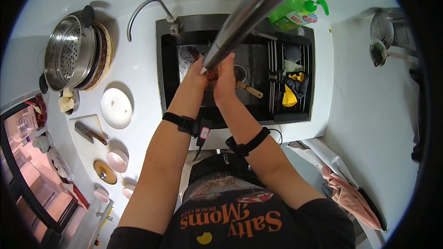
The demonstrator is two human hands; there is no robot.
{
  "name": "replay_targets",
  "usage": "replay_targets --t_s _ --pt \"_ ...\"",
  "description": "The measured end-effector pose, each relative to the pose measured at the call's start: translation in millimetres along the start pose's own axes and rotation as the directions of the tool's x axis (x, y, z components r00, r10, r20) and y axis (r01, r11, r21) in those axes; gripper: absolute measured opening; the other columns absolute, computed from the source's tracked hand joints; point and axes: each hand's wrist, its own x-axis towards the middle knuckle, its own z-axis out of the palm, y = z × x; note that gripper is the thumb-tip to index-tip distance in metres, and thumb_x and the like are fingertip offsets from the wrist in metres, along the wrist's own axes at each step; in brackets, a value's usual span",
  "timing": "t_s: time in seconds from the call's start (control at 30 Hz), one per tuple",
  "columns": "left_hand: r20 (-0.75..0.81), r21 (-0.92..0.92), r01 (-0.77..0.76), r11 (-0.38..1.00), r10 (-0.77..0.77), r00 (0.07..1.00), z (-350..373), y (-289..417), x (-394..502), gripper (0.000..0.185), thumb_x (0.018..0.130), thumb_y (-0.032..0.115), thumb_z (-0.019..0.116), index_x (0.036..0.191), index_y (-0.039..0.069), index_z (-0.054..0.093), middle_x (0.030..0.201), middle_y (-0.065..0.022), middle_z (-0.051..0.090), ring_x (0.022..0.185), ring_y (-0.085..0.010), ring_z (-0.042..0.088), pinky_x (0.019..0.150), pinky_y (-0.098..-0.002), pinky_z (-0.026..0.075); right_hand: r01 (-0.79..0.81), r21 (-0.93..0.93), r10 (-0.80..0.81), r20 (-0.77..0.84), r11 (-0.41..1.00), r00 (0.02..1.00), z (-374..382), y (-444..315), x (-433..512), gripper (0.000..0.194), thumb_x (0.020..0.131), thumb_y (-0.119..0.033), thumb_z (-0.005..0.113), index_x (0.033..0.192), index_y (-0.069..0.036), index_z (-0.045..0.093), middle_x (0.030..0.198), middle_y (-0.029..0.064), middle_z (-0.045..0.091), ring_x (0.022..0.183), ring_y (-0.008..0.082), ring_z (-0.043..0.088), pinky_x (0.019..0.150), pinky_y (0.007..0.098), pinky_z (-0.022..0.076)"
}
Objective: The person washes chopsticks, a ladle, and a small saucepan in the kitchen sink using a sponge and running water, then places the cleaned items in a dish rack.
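Note:
My left hand (199,73) and my right hand (225,81) are close together over the black sink (160,76). A thick metal tube (238,19) crosses in front of them and hides most of the fingers. Reddish-brown material (211,73) shows between the hands; its kind and which hand grips it cannot be told. A darker brown piece (194,54) lies just beyond my left hand. To the right of my right hand, a light wooden handle (254,90) rests in the sink near the drain (240,73); its other end is hidden.
A green pump bottle (293,14) stands behind the sink's rack (272,105), which holds a yellow and gray cloth (294,88). At left are a slim faucet (138,12), a steamer pot (62,58), a white plate (117,108), a cleaver (90,133) on a board, and pink bowls (117,160).

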Motion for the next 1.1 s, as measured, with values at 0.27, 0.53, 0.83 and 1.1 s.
replay_targets --t_s 0.27,0.53,0.83,1.1 --pt "-0.031 0.475 -0.035 0.880 0.056 0.998 -54.5 -18.0 2.2 0.039 0.093 0.023 0.065 0.121 -0.002 0.055 0.112 -0.0169 0.063 0.097 -0.0269 0.064 0.072 -0.0396 0.055 -0.033 -0.515 0.010 -0.047 0.857 0.999 -7.5 41.1 7.3 0.046 0.100 -0.032 0.052 0.128 0.004 0.052 0.126 0.0229 0.057 0.109 0.0332 0.060 0.090 0.0432 0.0479" --pt "0.250 0.968 -0.229 -0.101 0.402 0.881 -87.6 -18.7 -59.2 0.022 0.093 0.014 0.054 0.101 -0.005 0.050 0.081 -0.0300 0.064 0.072 -0.0430 0.066 0.063 -0.0504 0.051 -0.505 -0.218 0.493 -0.109 0.835 0.863 19.1 90.6 49.3 0.035 0.100 -0.037 0.052 0.099 -0.003 0.059 0.074 0.0092 0.067 0.056 0.0255 0.061 0.059 0.0416 0.0492" --pt "0.325 0.283 0.227 0.932 -0.316 0.891 -74.8 3.1 -116.7 0.026 0.104 0.036 0.048 0.098 0.012 0.052 0.063 0.0024 0.042 0.047 -0.0063 0.038 0.042 -0.0195 0.032 -0.721 0.489 0.496 0.523 0.491 0.693 14.7 37.8 75.5 0.028 0.096 -0.034 0.063 0.084 -0.010 0.054 0.056 -0.0044 0.043 0.044 0.0086 0.038 0.048 0.0260 0.0341" --pt "0.431 0.333 0.133 0.934 -0.276 0.859 -83.0 -9.9 -101.8 0.036 0.104 0.026 0.046 0.127 -0.001 0.053 0.111 -0.0181 0.068 0.112 -0.0300 0.064 0.097 -0.0425 0.055 -0.650 0.341 0.473 0.474 0.679 0.743 -10.8 26.2 54.3 0.024 0.099 -0.031 0.058 0.106 -0.008 0.061 0.070 0.0004 0.052 0.060 0.0119 0.049 0.058 0.0273 0.0442"
